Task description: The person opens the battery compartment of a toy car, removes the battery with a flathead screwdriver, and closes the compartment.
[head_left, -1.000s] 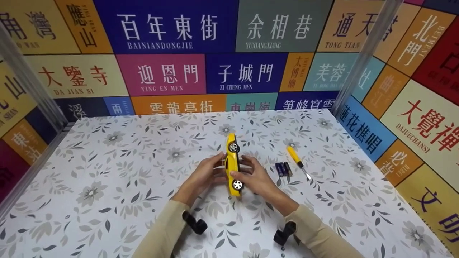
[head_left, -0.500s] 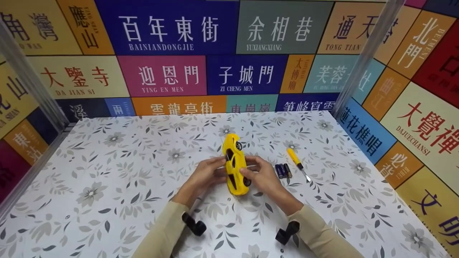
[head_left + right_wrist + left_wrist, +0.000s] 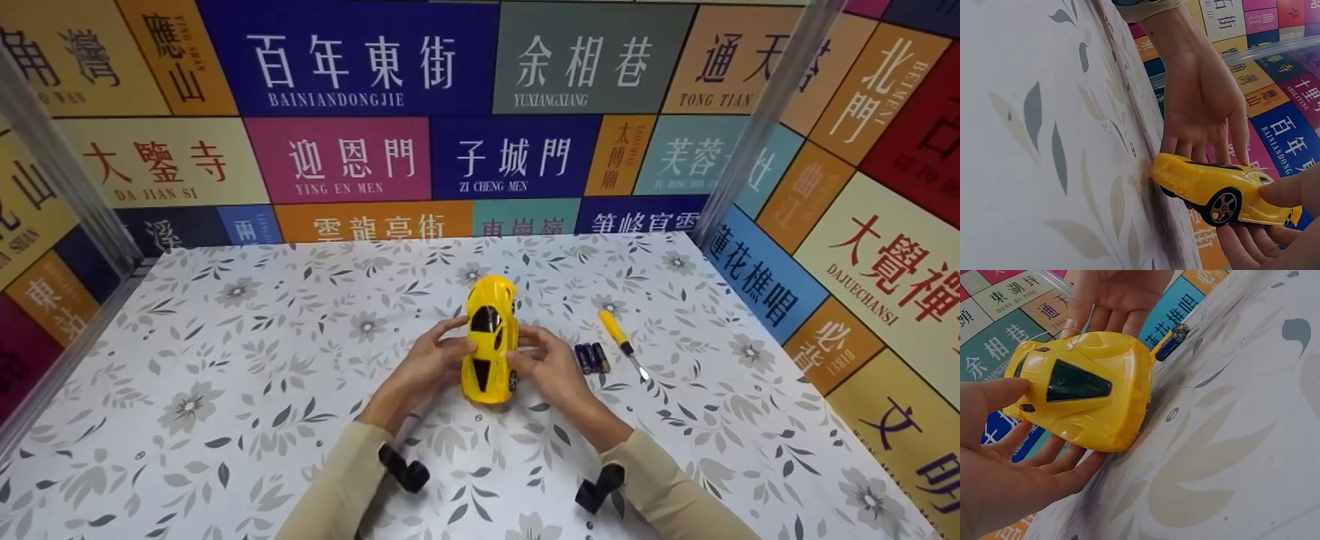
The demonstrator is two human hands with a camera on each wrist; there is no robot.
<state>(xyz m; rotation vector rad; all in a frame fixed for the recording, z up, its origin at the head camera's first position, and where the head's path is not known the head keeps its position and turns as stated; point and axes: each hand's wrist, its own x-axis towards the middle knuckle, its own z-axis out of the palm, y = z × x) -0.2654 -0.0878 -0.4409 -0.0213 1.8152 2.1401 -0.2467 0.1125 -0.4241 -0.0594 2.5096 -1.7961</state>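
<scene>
A yellow toy car [image 3: 495, 349] with dark windows is held just over the table between both hands, its roof turned up towards the head camera. My left hand [image 3: 429, 366] grips its left side. In the left wrist view, that thumb lies on the car [image 3: 1103, 360] and the fingers reach beneath. On the other side, my right hand [image 3: 553, 369] grips too. The right wrist view shows its thumb on the flank of the car [image 3: 1202, 177], fingers below. Silver-spoked black wheels show on this side; the underside is hidden.
Several small dark batteries [image 3: 592, 358] lie side by side to the right of the right hand. Beyond them rests a yellow-handled screwdriver [image 3: 615, 328]. A floral cloth [image 3: 300, 420] covers the table, and sign-patterned walls [image 3: 345, 60] rise at the back and sides.
The toy car has rolled from lying on its side, wheels facing the camera, to roof up. The left thumb now rests on its top. Batteries and screwdriver have stayed put.
</scene>
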